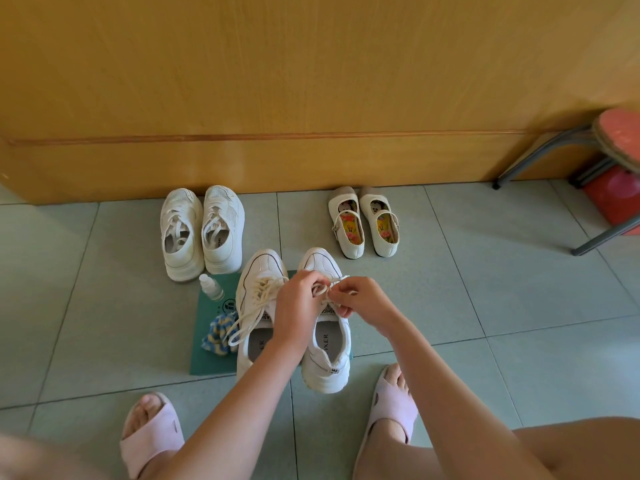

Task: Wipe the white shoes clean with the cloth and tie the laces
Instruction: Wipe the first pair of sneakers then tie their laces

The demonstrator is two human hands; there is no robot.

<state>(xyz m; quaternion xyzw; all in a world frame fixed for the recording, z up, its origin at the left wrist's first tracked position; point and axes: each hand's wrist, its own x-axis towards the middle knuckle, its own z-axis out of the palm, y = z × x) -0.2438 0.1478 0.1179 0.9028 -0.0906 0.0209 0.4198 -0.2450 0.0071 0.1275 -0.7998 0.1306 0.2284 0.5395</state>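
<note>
Two white sneakers stand side by side on a green mat point(207, 362) on the tiled floor. The left sneaker point(254, 299) has cream laces lying loose, one loop trailing to the left. Over the tongue of the right sneaker point(327, 358), both hands work its laces point(323, 289). My left hand point(298, 306) pinches a lace loop. My right hand point(360, 299) pinches the other lace end, close to the left hand. A blue, yellow and white striped cloth point(216, 336) lies crumpled on the mat, left of the left sneaker.
A small clear bottle point(212, 287) stands at the mat's far left corner. Another white sneaker pair point(202, 230) and a cream strap-shoe pair point(363, 223) sit by the wooden wall. A red stool point(609, 161) stands at right. My feet in pink slippers point(152, 434) flank the mat.
</note>
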